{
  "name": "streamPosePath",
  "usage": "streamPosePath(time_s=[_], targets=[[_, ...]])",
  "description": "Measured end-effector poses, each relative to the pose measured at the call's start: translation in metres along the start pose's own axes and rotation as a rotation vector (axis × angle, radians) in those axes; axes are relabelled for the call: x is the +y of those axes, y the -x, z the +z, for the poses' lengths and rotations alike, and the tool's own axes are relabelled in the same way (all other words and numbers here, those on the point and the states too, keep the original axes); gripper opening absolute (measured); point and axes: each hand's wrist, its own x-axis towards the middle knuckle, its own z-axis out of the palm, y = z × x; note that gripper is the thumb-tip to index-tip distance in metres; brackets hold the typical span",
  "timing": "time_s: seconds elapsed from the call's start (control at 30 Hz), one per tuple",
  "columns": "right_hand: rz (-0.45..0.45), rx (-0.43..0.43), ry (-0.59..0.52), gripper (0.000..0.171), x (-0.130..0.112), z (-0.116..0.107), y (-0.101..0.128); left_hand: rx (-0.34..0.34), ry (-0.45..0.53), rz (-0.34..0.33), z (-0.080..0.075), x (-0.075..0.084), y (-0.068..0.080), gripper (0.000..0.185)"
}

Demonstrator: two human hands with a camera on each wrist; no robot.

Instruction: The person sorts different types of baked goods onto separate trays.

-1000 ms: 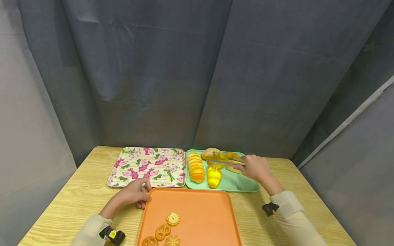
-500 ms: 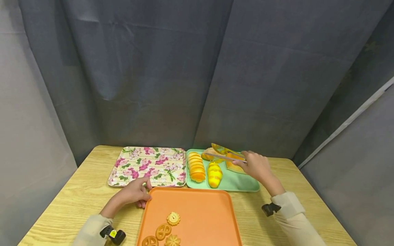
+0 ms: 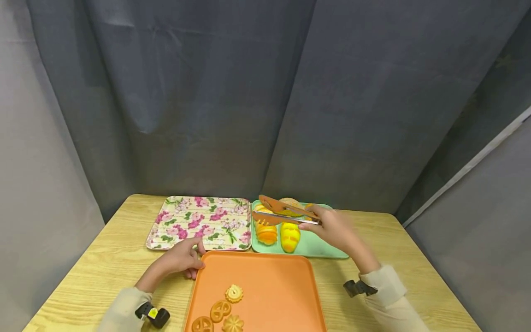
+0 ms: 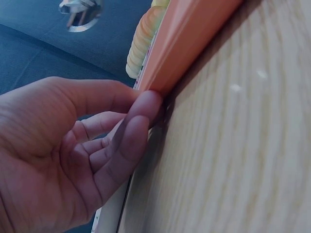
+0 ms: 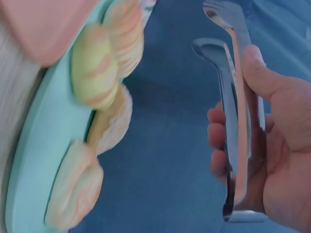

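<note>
Tongs held in air over green tray, tips empty.
R hand curled round tongs' handle end, arms close together; wrist view blurred. Bread pieces partly hidden behind tongs. L hand, fingers relaxed, thumb touching orange tray corner on worktop; cookies cut off at frame edge.

Cookies — 1 perhaps edge-cropped.
</note>
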Motion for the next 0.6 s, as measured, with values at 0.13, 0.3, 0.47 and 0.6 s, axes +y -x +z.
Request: streamPosePath(time_s=[0.13,0.3,0.47,0.6], targets=[[-0.081,0.019,-0.061,0.041,-0.013,0.004,0.005,-0.003,-0.004,-0.003,0.000,0.000,0.000,0.026],[-0.147,0.037,-0.132,0.042,-0.024,0.013,0.010,-0.004,-0.007,-0.004,-0.001,0.001,0.000,0.026],[-0.180,0.028,-0.170,0.041,-0.031,0.023,0.013,-0.008,0.006,-0.001,-0.002,0.000,-0.001,0.027],[-0.204,-0.001,-0.172,0.040,-0.035,0.029,0.016,-0.018,0.004,-0.004,-0.002,-0.003,-0.002,0.026]])
